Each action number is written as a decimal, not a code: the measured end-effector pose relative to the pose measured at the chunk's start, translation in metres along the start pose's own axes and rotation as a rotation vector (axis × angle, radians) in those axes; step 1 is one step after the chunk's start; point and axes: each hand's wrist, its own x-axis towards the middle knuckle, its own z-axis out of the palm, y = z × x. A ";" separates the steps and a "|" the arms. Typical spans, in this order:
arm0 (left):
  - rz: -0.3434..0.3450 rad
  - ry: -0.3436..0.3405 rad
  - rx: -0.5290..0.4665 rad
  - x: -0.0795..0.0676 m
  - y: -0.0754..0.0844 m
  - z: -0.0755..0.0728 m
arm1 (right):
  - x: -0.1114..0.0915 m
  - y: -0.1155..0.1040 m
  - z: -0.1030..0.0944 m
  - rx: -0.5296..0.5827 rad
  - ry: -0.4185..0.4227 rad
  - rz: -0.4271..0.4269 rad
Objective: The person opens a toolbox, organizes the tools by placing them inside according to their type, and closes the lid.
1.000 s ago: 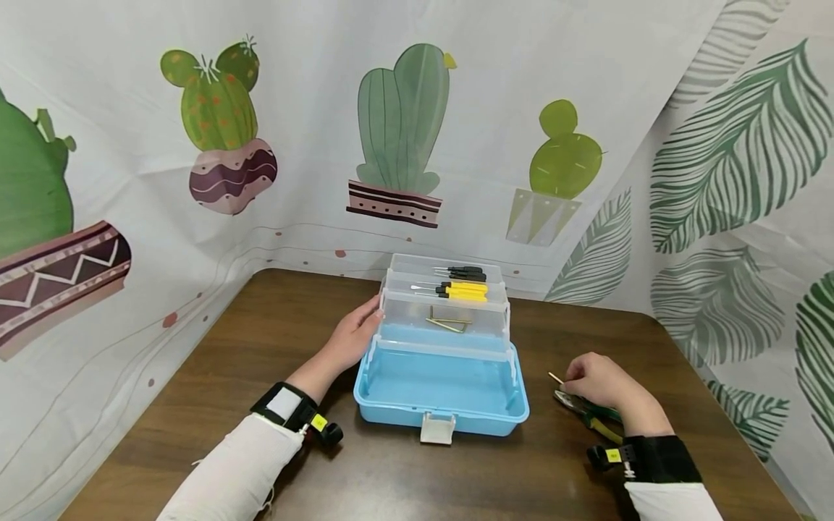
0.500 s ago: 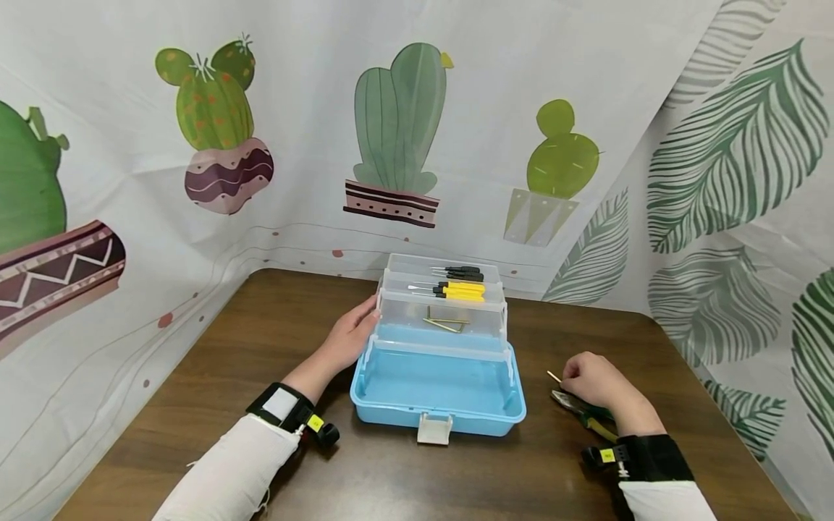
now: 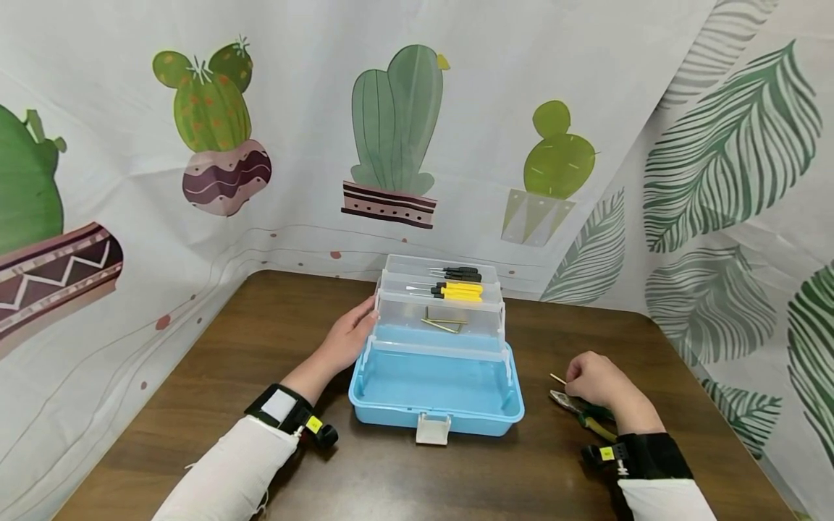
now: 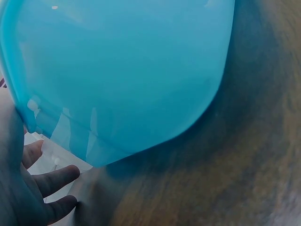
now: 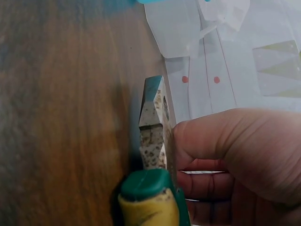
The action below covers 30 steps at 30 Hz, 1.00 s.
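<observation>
A light blue toolbox (image 3: 436, 418) stands raised open mid-table, its clear stepped trays (image 3: 449, 347) folded up behind the base. My left hand (image 3: 348, 336) rests against the left side of the trays; its loosely spread fingertips (image 4: 61, 179) show past the blue wall in the left wrist view. To the right of the box, my right hand (image 3: 598, 380) pinches a thin brass-coloured hex key (image 3: 557, 378), mostly hidden by the fingers. Pliers (image 3: 573, 409) with green and yellow handles lie on the table right under that hand; in the right wrist view their head (image 5: 154, 127) is beside the thumb.
Yellow-handled screwdrivers (image 3: 459, 291) and black-handled screwdrivers (image 3: 464, 275) lie in the upper trays. Brass-coloured hex keys (image 3: 443, 323) sit in a lower tray. A white latch (image 3: 433, 428) hangs at the box front. Behind the wooden table (image 3: 391, 481) hangs a cactus-print cloth (image 3: 300, 166).
The head view has drifted slightly. My right hand with the hex key has shifted a very little to the right against the pliers. Left hand and toolbox keep their places.
</observation>
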 end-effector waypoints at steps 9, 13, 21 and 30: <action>0.005 0.002 -0.001 -0.001 -0.001 0.001 | -0.002 0.002 -0.001 0.017 -0.015 0.010; 0.003 0.004 -0.004 -0.001 -0.002 0.001 | -0.003 0.003 -0.001 0.036 -0.009 0.000; 0.002 -0.005 -0.002 -0.001 -0.001 0.000 | -0.004 0.006 -0.001 0.081 -0.006 -0.025; 0.016 -0.002 -0.006 -0.002 0.001 0.000 | -0.003 0.006 -0.003 0.091 -0.002 -0.060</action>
